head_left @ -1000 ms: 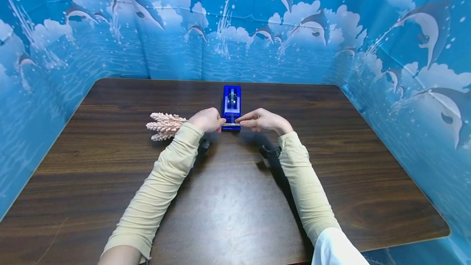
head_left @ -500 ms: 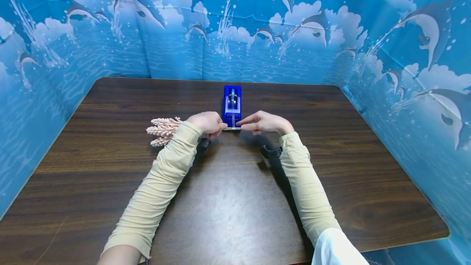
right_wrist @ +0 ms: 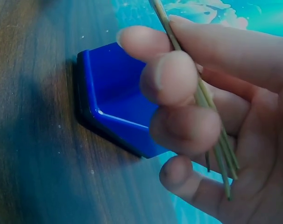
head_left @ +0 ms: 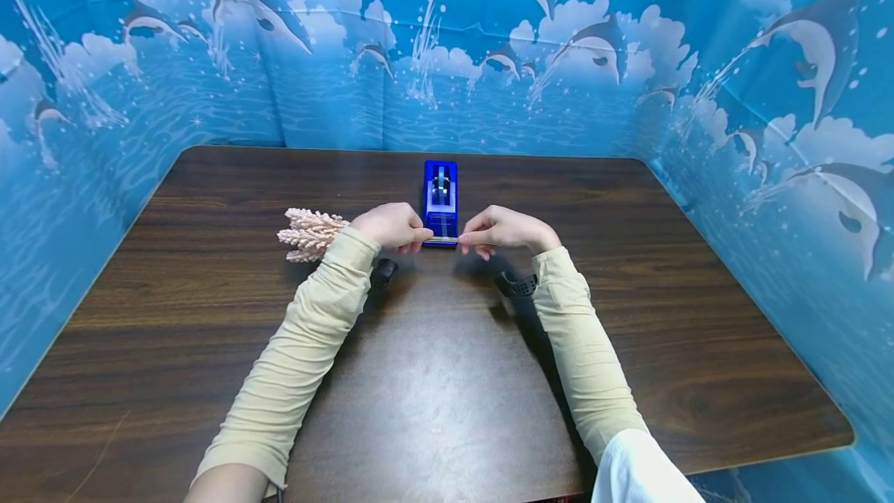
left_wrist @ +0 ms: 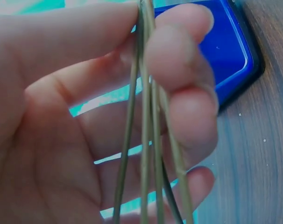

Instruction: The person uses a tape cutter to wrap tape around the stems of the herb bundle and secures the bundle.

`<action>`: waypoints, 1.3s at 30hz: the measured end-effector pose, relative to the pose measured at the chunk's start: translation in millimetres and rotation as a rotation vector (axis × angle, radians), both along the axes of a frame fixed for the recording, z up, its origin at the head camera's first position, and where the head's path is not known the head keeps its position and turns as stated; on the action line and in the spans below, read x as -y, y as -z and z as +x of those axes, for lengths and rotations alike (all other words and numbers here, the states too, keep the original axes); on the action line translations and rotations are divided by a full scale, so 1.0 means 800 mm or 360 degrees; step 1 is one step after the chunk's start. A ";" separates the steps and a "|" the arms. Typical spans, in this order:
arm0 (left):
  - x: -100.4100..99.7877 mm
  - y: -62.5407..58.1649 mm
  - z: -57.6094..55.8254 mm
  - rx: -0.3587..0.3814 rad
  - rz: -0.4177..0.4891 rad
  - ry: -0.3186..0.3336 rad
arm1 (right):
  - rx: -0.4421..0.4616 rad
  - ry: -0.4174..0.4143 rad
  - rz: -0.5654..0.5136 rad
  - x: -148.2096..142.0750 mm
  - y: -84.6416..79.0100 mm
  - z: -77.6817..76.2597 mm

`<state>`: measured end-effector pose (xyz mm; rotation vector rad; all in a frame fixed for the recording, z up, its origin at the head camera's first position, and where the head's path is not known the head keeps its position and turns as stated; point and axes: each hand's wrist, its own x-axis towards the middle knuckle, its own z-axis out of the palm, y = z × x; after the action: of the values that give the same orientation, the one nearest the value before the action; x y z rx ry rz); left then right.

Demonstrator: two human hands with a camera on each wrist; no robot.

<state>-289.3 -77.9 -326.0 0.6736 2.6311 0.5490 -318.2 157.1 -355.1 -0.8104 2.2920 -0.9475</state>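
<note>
A bunch of thin green-brown stems (left_wrist: 145, 135) with pale pink flower heads (head_left: 310, 234) lies crosswise over the front of a blue tape dispenser (head_left: 440, 191). My left hand (head_left: 391, 225) pinches the stems between thumb and fingers, just left of the dispenser, with the flower heads sticking out to its left. On the other side, my right hand (head_left: 506, 228) pinches the bunch near its bare ends (right_wrist: 228, 182). A short stretch of stems shows between the two hands. Whether any tape is stuck to the stems cannot be made out.
A dark wood-grain table (head_left: 433, 379) lies under everything. The dispenser stands toward its far edge. Behind the table and at both sides hangs a blue curtain (head_left: 335, 115) printed with dolphins. A black strap (head_left: 515, 286) is on the right wrist.
My right index finger has left the dispenser's front and come back to the thumb, on the stems. The bunch dipped toward me, then rose slightly again with both hands.
</note>
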 end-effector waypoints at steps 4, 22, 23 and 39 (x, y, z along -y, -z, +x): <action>0.001 -0.002 0.001 -0.0034 0.0021 -0.0050 | -0.0031 0.0003 -0.0010 0.001 -0.003 0.001; 0.003 -0.001 -0.002 -0.0077 0.0059 -0.0151 | -0.0051 0.0052 -0.0055 0.003 -0.003 0.001; 0.002 0.000 -0.002 -0.0087 0.0059 -0.0153 | -0.0053 0.0063 -0.0055 0.003 -0.002 0.001; 0.001 0.001 -0.002 -0.0166 0.0092 -0.0275 | -0.0056 0.0110 -0.0020 0.005 0.001 0.002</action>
<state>-290.8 -78.8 -327.0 0.5072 2.7984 0.6576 -316.8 153.0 -355.5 -0.7634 2.3602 -0.9861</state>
